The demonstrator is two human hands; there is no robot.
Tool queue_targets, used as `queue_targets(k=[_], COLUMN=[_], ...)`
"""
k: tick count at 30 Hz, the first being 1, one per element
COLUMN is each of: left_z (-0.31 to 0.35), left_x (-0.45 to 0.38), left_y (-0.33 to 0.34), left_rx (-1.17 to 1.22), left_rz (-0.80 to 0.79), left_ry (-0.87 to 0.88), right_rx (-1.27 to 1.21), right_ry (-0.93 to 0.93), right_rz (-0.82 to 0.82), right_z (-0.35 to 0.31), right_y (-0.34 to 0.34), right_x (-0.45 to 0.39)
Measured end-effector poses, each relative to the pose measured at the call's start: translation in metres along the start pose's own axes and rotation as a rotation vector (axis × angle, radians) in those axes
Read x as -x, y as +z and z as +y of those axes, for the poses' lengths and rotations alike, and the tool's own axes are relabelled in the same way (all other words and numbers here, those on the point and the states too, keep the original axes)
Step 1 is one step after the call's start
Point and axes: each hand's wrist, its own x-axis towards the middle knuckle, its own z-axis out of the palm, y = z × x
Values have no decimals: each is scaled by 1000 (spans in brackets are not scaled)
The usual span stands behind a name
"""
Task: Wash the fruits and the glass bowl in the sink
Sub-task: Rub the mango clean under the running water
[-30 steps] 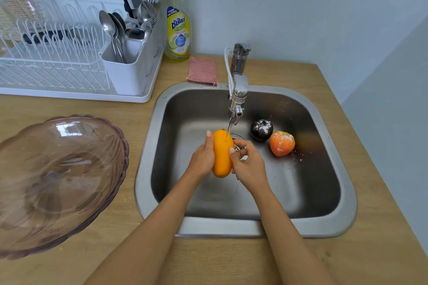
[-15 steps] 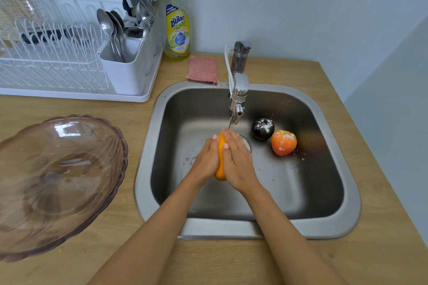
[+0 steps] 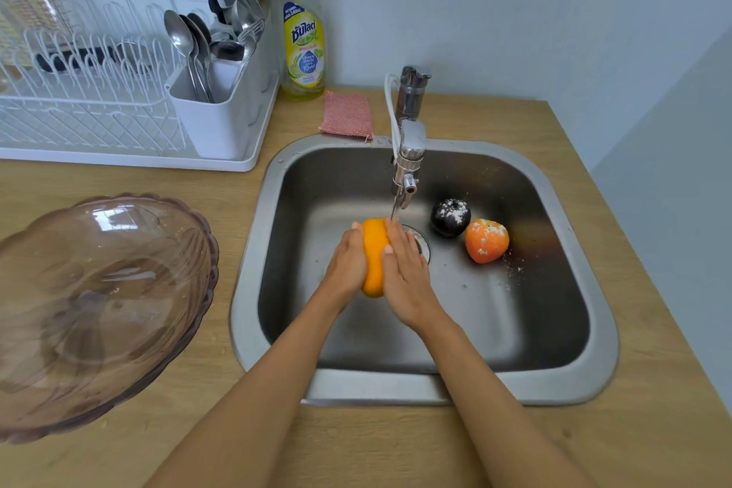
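Note:
Under the tap, a thin stream of water falls on a long yellow-orange fruit held upright over the sink. My left hand grips the fruit from the left. My right hand wraps its right side, thumb across the front. A dark round fruit and an orange fruit, both dusted with white powder, lie on the sink floor to the right. The tinted glass bowl stands on the counter to the left of the sink.
A white dish rack with a cutlery holder of spoons stands at the back left. A dish soap bottle and a pink scrub cloth sit behind the sink. White crumbs lie on the sink floor by the orange fruit.
My right hand has gone from touching the fruit's lower right side to lying over it, then slid back a little. The fruit stays under the stream.

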Motion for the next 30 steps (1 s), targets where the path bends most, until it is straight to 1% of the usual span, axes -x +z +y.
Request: queue_targets(k=[3, 4, 7, 9, 11, 13, 15, 18, 20, 23, 25, 27, 29, 30], left_z=[-1, 0, 3, 3, 1, -1, -1, 0, -1, -3, -4, -5, -6, -6], left_x=[4, 5, 3, 1, 0, 2, 6, 15, 15, 7, 2, -1, -1, -2], left_y=[4, 4, 3, 1, 0, -1, -3, 0, 0, -2, -3, -4, -5, -5], left_rx=[11, 38, 155, 176, 121, 48, -34, -153, -170, -147, -92, -40, -7, 3], left_rz=[-103, -107, -16, 38, 59, 91, 89, -18, -41, -12, 9, 14, -6, -20], left_ry=[-3, -12, -57, -60, -32, 2, 40, 84, 78, 68, 39, -24, -73, -85], right_rx=[-209, -243, -241, -141, -16, 28, -60, -220, -304, -379, -356, -226, -122, -119], right_ry=[85, 104, 158, 146, 117, 102, 137, 228, 259, 233, 190, 134, 102, 92], right_rz=[72, 77, 73, 83, 102, 128, 139, 166, 156, 116, 68, -1, -15, -2], right_z=[-1, -1, -3, -2, 1, 4, 1, -2, -2, -2, -1, -1, -3, -4], right_y=[-6, -6, -3, 0, 1, 1, 0, -5, -9, -10, -9, -7, -5, -5], right_x=[-10, -10, -4, 2, 7, 8, 9, 9, 9, 9, 10, 12, 13, 14])
